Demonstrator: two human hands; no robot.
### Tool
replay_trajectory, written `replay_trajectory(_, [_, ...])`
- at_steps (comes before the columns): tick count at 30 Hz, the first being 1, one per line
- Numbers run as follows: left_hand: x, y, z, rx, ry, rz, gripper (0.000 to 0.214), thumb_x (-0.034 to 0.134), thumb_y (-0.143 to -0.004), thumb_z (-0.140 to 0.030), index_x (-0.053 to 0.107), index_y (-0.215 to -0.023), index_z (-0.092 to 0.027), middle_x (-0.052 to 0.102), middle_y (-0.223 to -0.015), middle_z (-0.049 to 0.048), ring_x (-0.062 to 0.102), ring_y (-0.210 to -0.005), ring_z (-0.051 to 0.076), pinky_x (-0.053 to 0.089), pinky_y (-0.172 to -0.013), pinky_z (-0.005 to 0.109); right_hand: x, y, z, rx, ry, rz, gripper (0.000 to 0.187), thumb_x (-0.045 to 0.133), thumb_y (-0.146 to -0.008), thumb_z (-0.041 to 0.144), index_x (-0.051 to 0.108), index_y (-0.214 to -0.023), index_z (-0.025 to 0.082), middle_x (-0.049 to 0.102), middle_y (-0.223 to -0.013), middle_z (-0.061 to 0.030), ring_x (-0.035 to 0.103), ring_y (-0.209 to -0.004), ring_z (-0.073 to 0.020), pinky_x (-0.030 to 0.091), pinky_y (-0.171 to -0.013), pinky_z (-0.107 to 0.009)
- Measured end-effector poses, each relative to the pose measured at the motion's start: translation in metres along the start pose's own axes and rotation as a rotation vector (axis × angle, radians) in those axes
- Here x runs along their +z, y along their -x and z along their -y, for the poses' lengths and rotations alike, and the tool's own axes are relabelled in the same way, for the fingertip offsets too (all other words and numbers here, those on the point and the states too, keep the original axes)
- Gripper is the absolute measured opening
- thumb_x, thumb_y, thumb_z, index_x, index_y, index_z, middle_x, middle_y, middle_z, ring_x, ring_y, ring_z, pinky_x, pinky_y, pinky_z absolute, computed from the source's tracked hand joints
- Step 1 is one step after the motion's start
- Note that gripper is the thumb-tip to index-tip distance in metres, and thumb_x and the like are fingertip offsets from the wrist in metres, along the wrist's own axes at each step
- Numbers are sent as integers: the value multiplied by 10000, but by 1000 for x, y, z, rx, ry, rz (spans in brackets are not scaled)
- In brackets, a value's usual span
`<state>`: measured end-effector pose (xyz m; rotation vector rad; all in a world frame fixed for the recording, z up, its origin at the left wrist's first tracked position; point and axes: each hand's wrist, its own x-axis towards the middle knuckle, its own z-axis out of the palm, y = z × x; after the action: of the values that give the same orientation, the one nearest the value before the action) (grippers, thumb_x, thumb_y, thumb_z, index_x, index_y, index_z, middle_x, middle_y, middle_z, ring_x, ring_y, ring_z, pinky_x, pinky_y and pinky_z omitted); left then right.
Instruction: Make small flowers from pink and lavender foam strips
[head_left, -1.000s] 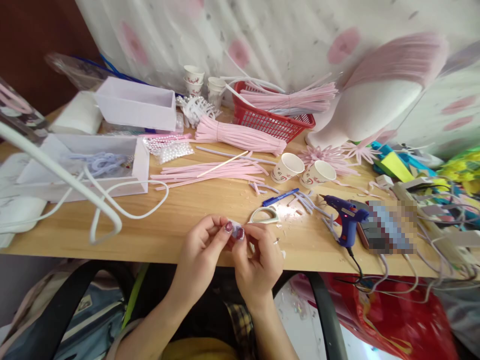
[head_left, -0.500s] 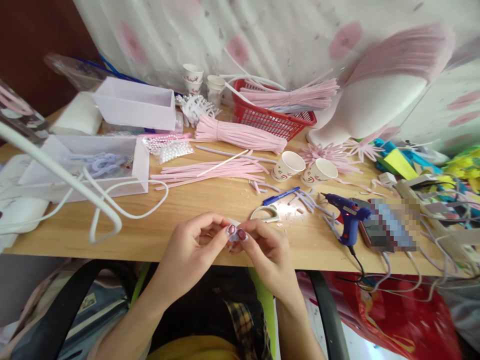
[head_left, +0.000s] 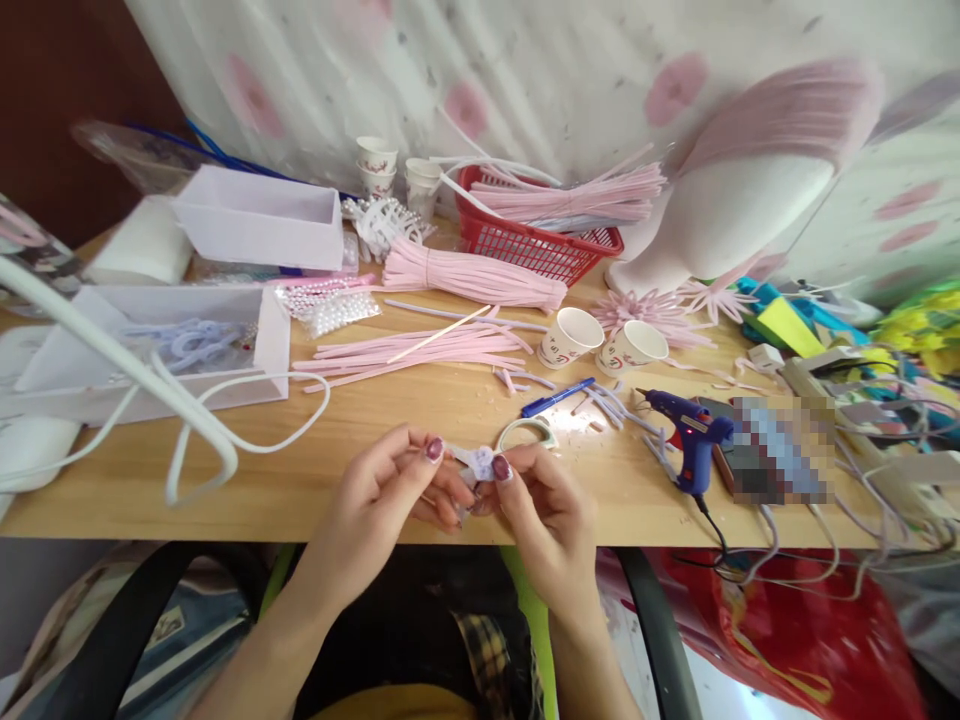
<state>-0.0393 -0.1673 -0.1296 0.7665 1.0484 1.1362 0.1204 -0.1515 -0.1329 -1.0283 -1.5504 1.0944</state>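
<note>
Between my two hands, just above the table's front edge, is a small lavender fuzzy piece (head_left: 484, 461), apparently bent pipe cleaner. My right hand (head_left: 551, 505) pinches its right side, thumb on top and fingers curled below. My left hand (head_left: 394, 495) is closed at its left side, with fingers bent under it and the thumb against the index finger. A pale strip extends from the piece toward the left thumb; what it is I cannot make out. Just behind the hands lie a roll of tape (head_left: 525, 433) and a blue pen (head_left: 557, 397).
A blue glue gun (head_left: 694, 435) with a cord stands at right beside a phone (head_left: 739, 460). Behind are paper cups (head_left: 570, 338), pink pipe cleaners (head_left: 420, 350), a red basket (head_left: 540, 245) and a white mannequin head (head_left: 720, 215). At left, a white cable (head_left: 300, 425) loops before a white box (head_left: 274, 340).
My left thumb has moved left, off the lavender piece, and more of the piece shows. The right hand still pinches it. The view has shifted slightly.
</note>
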Motion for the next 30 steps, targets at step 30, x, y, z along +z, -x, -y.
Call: replay_trajectory(30, [17,11,3,43,87,-15,310,614,-856,-407,544,-652,-185,409,-426,-78,468,-385,91,447,-420,206,3,17,7,71,6,40,240,400,-1019,311,526,-847,200,520,-640,32,521,-494,-92,425,-464,-202])
